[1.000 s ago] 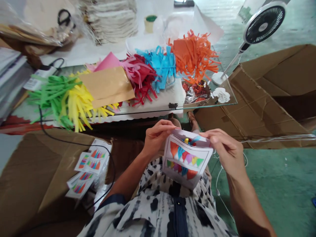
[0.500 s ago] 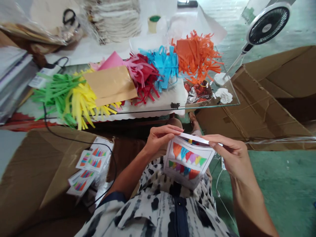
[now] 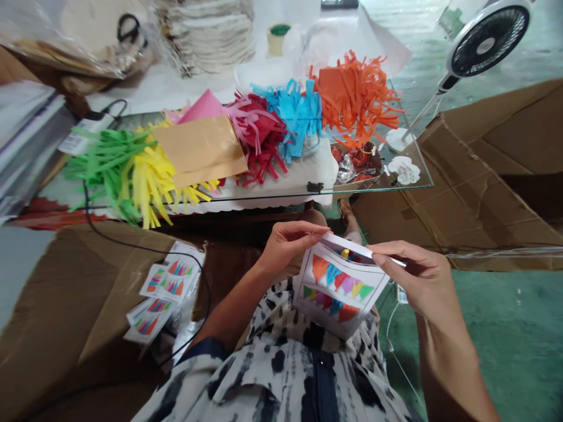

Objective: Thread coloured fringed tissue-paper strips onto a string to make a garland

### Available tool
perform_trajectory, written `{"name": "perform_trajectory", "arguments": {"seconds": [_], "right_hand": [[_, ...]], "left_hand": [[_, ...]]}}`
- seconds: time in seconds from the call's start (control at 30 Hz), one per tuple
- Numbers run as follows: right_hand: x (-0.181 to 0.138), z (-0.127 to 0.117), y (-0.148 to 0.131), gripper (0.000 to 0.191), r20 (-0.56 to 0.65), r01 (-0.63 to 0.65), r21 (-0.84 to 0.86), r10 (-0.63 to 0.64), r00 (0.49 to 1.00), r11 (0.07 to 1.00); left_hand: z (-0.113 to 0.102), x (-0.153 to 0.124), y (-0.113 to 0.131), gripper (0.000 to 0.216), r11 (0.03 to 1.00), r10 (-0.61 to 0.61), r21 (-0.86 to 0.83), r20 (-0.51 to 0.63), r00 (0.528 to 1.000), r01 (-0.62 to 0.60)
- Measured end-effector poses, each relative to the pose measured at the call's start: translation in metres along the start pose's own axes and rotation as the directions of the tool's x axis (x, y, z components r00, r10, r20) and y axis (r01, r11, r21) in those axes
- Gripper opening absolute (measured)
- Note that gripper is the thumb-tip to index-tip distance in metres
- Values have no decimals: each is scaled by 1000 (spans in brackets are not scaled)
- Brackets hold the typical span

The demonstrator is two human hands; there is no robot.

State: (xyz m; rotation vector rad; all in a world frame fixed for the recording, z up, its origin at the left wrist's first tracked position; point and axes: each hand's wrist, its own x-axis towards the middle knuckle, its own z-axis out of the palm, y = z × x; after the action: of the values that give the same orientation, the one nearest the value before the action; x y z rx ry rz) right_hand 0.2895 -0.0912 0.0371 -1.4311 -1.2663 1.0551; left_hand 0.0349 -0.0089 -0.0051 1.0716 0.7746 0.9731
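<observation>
A white paper packet printed with rows of colourful tassels hangs over my lap, its top edge folded into a narrow flap. My left hand pinches the flap's left end between thumb and fingers. At the right end, my right hand pinches the same flap. Below the flap a gap shows, with bits of yellow and other colours inside. More printed packets lie in the cardboard box to my left.
On the glass-topped table lie fringed paper bundles in green, yellow, red, blue and orange, with a tan envelope over some. A fan and another cardboard box stand at right. A black cable crosses the left box.
The right hand has shifted slightly right along the flap, which now sticks out as a sharp corner beyond its fingers. The whole view has drifted a little.
</observation>
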Motion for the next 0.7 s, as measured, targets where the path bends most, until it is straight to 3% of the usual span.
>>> {"name": "perform_trajectory", "arguments": {"seconds": [0.2,0.37,0.7], "right_hand": [[1,0,2,12,-2,25,4,-25,1000,1000],[4,-2,4,9,11,35,-4,-35,999,999],[2,-2,-1,9,7,30,-11,-30,1000,999]], "left_hand": [[4,-5,5,31,991,-86,-101,-31,996,83],[5,-7,0,18,981,-101,-166,2,995,100],[11,-7,4,20,959,-175,-228,-18,984,166]]}}
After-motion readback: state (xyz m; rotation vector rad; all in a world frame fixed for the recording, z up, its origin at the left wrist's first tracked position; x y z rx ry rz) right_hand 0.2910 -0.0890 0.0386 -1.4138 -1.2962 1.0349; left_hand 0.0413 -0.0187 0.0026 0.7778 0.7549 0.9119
